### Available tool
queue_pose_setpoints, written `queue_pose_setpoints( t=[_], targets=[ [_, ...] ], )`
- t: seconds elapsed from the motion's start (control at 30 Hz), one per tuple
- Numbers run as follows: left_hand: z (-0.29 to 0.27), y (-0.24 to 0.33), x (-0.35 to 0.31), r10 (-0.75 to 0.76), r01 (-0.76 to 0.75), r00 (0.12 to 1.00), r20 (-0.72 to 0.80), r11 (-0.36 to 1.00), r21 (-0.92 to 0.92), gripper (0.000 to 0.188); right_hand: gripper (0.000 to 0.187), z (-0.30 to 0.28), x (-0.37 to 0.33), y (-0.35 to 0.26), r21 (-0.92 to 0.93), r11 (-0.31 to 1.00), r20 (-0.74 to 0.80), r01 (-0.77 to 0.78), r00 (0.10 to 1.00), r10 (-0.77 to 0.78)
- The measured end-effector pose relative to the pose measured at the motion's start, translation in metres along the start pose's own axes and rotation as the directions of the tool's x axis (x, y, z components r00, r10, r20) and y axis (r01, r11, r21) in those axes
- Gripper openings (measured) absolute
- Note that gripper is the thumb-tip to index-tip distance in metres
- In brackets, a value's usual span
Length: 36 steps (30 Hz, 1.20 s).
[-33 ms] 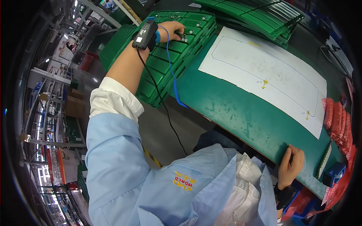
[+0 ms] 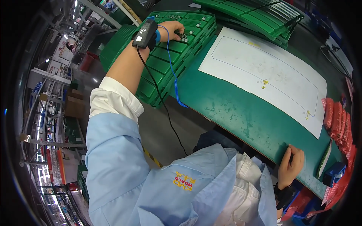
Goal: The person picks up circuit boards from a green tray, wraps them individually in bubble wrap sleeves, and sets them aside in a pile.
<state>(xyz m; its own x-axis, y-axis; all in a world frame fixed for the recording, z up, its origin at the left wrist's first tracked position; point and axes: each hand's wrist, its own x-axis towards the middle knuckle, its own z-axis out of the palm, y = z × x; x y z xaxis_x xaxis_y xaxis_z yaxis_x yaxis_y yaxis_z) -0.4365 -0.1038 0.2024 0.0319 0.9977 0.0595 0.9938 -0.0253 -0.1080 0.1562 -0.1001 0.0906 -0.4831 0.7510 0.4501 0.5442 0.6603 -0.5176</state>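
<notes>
My left hand (image 2: 174, 30) reaches far out over a green compartment tray (image 2: 196, 22) at the upper left, and its fingertips pinch a small metal part (image 2: 183, 37) in one pocket. A black device (image 2: 144, 34) is strapped to that wrist, and a blue coiled cord (image 2: 171, 71) hangs from it. My right hand (image 2: 291, 165) rests at the near edge of the green table (image 2: 241, 113), thumb on top and fingers curled around the rim.
A white sheet (image 2: 264, 71) with a drawn outline lies on the table. More green trays (image 2: 260, 15) are stacked at the back. Red packets (image 2: 335, 120) and a blue bin (image 2: 333, 173) sit at the right. The factory floor and shelving lie to the left.
</notes>
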Motion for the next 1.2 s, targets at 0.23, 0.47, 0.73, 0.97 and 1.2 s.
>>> queue_pose_setpoints(
  t=[0.23,0.47,0.73,0.97,1.2],
  targets=[
    [-0.019,0.014,0.009,-0.284,0.309,0.931,0.229,0.947,-0.082,0.035,0.008,-0.003,0.0,-0.008,-0.038,0.999,-0.027,0.038,0.999,-0.039],
    [-0.002,-0.024,0.028,0.198,-0.172,0.98,-0.035,0.916,0.363,0.041,0.007,-0.004,-0.002,-0.007,-0.037,0.997,-0.046,0.062,0.997,-0.063],
    [-0.004,0.025,0.063,-0.316,0.301,0.948,0.036,0.927,0.226,0.051,0.007,-0.009,0.003,-0.001,-0.06,0.996,-0.053,0.058,0.997,-0.062],
    [0.01,-0.003,0.084,-0.178,0.194,0.979,-0.101,0.965,0.177,0.06,0.006,-0.012,0.011,-0.001,-0.057,0.997,-0.073,0.06,0.995,-0.064],
    [-0.019,0.008,0.105,-0.314,0.24,0.923,0.221,0.921,0.307,0.064,0.005,-0.014,0.009,-0.001,-0.063,0.997,-0.094,0.045,0.994,-0.051]
  ],
)
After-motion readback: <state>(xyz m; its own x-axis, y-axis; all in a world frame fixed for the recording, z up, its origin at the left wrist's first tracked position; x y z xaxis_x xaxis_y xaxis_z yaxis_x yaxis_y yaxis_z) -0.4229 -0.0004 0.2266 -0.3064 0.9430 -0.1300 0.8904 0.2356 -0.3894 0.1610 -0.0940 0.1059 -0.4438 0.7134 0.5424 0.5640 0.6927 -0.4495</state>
